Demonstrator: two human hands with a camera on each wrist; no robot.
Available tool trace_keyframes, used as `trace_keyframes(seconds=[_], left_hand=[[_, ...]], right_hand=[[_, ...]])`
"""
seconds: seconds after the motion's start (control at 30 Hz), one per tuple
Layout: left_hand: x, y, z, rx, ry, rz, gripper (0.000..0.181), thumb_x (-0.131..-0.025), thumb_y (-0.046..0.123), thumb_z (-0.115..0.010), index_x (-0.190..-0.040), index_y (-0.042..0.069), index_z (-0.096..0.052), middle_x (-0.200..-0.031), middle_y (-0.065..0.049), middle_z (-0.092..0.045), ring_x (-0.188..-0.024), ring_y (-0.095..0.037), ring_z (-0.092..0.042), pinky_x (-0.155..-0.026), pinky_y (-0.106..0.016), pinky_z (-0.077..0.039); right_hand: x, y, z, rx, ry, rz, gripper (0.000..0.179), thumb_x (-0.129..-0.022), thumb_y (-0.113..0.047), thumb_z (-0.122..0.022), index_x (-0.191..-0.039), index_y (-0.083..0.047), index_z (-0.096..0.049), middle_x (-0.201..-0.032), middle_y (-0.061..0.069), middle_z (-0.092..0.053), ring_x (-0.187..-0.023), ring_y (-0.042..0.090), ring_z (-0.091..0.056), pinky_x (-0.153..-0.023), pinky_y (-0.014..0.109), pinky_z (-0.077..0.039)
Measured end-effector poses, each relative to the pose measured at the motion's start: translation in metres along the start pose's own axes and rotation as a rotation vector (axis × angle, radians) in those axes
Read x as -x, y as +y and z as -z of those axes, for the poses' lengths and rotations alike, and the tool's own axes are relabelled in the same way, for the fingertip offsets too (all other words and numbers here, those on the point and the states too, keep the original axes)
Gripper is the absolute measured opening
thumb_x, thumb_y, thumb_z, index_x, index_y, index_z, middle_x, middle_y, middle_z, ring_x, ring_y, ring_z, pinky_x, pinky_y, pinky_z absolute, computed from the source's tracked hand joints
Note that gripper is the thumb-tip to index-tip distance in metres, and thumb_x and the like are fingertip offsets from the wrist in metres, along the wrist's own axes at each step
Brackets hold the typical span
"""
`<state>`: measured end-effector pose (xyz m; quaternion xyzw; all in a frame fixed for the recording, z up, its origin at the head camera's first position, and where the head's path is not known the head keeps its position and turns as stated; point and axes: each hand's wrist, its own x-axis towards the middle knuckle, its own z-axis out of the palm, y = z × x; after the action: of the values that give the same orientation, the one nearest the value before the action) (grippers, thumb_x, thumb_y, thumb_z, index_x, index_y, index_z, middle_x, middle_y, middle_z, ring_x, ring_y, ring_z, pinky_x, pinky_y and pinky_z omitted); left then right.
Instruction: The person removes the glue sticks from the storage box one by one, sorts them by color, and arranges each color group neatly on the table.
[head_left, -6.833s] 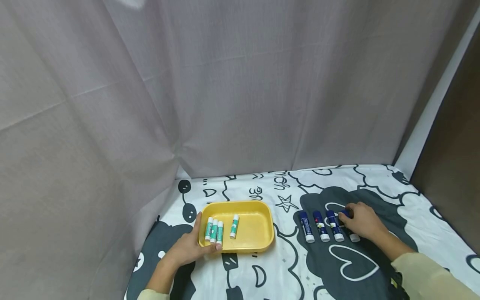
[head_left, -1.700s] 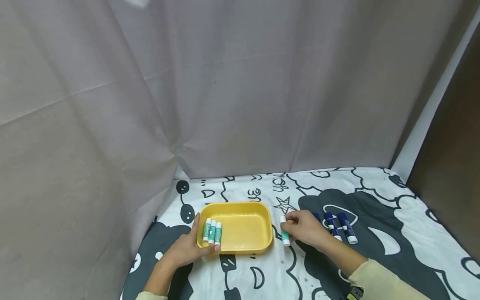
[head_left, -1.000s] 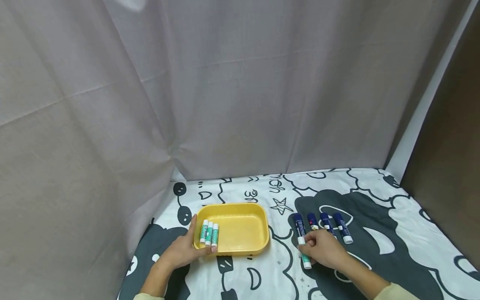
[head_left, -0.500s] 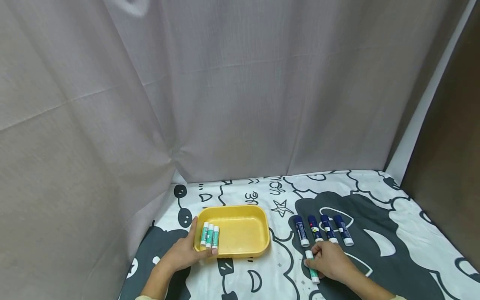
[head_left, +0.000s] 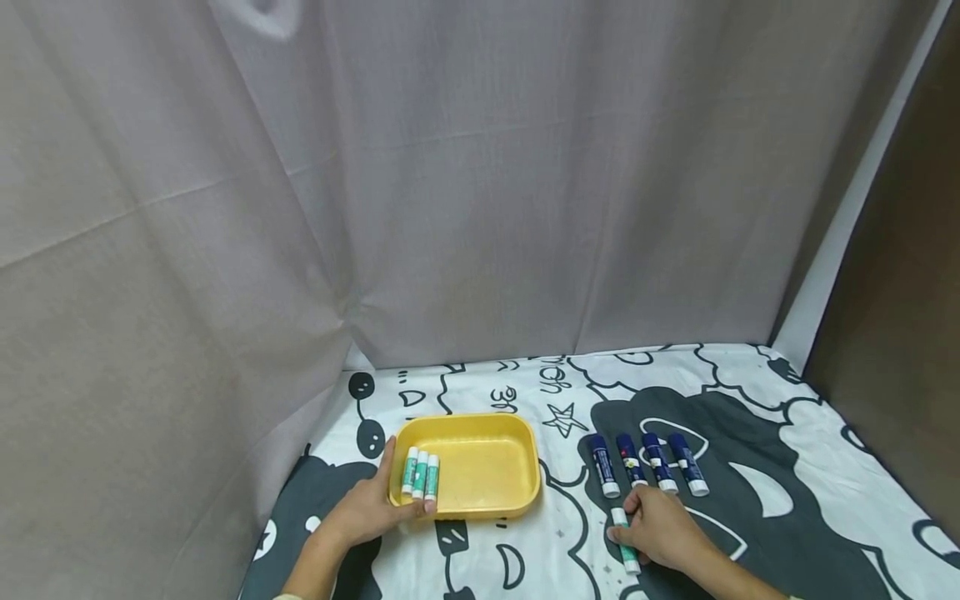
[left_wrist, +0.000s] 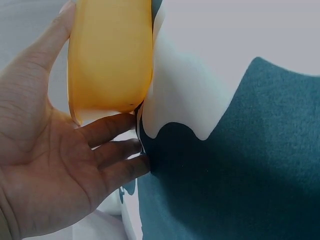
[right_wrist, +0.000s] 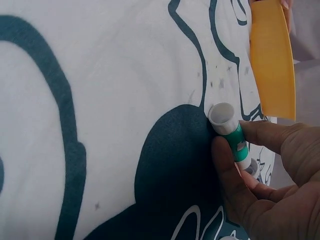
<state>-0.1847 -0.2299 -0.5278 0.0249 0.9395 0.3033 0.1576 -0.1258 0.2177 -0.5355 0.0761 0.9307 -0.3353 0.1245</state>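
Note:
A small green-and-white glue stick [head_left: 627, 557] lies at the near end of the leftmost blue one, between the thumb and fingers of my right hand [head_left: 663, 527]. The right wrist view shows the pinch on that glue stick [right_wrist: 234, 142] close up, low at the cloth. Just beyond is a row of several blue glue sticks [head_left: 604, 468] with white ends. My left hand [head_left: 363, 508] grips the left end of a yellow tray [head_left: 487, 471], thumb on the near side, a finger at the far corner. Inside the tray's left end lie 3 green-and-white glue sticks [head_left: 420, 475] side by side.
A printed white and dark grey cloth [head_left: 540, 542] covers the surface. Grey curtain fabric [head_left: 480, 208] hangs behind and to the left. A brown panel [head_left: 892, 333] stands at the right.
The fourth green-and-white glue stick left the tray and was carried right by my right hand, down to below the leftmost blue one. My left hand stayed at the tray.

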Motion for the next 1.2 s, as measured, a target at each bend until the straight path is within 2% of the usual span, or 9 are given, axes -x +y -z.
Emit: trace_keyframes(seconds=[0.3,0.5,0.67,0.87,1.2], left_hand=[[-0.001,0.000,0.000,-0.001,-0.001,0.013,0.142,-0.080,0.071,-0.089,-0.180,0.017,-0.004,-0.134,-0.024,-0.073,-0.100,-0.027,-0.067,-0.099,-0.060,-0.057],[-0.002,0.000,0.000,0.003,0.000,0.016,0.141,-0.080,0.070,-0.090,-0.180,0.018,-0.004,-0.128,-0.020,-0.075,-0.097,-0.026,-0.066,-0.094,-0.055,-0.058],[-0.002,0.000,0.000,-0.003,-0.005,0.024,0.141,-0.080,0.071,-0.089,-0.180,0.019,-0.005,-0.131,-0.021,-0.074,-0.098,-0.027,-0.066,-0.096,-0.057,-0.058],[-0.003,-0.001,-0.001,-0.001,-0.011,0.023,0.141,-0.080,0.073,-0.088,-0.180,0.019,-0.004,-0.135,-0.023,-0.073,-0.100,-0.028,-0.067,-0.100,-0.061,-0.057],[-0.003,0.000,-0.001,-0.007,-0.005,0.025,0.141,-0.080,0.073,-0.088,-0.180,0.020,-0.004,-0.129,-0.020,-0.074,-0.097,-0.027,-0.065,-0.094,-0.056,-0.058]], right_hand=[[0.000,-0.004,0.004,-0.024,0.017,0.001,0.041,-0.090,-0.028,-0.093,-0.101,-0.002,-0.064,-0.072,0.006,-0.062,-0.051,0.018,-0.069,-0.055,0.034,-0.054],[-0.001,-0.014,0.016,-0.012,0.045,0.078,0.037,-0.093,-0.030,-0.090,-0.099,-0.003,-0.064,-0.067,0.004,-0.062,-0.048,0.019,-0.067,-0.053,0.032,-0.051],[-0.004,-0.029,0.026,0.014,0.053,0.139,0.034,-0.097,-0.032,-0.086,-0.097,-0.005,-0.065,-0.065,0.003,-0.060,-0.049,0.019,-0.066,-0.054,0.033,-0.049],[-0.014,-0.052,0.030,-0.005,0.074,0.145,0.030,-0.099,-0.034,-0.083,-0.094,-0.009,-0.067,-0.068,0.001,-0.064,-0.054,0.017,-0.066,-0.053,0.031,-0.048],[-0.029,-0.091,0.029,-0.057,0.064,0.186,0.025,-0.103,-0.031,-0.078,-0.097,-0.007,-0.072,-0.074,0.002,-0.067,-0.059,0.016,-0.064,-0.056,0.031,-0.051]])
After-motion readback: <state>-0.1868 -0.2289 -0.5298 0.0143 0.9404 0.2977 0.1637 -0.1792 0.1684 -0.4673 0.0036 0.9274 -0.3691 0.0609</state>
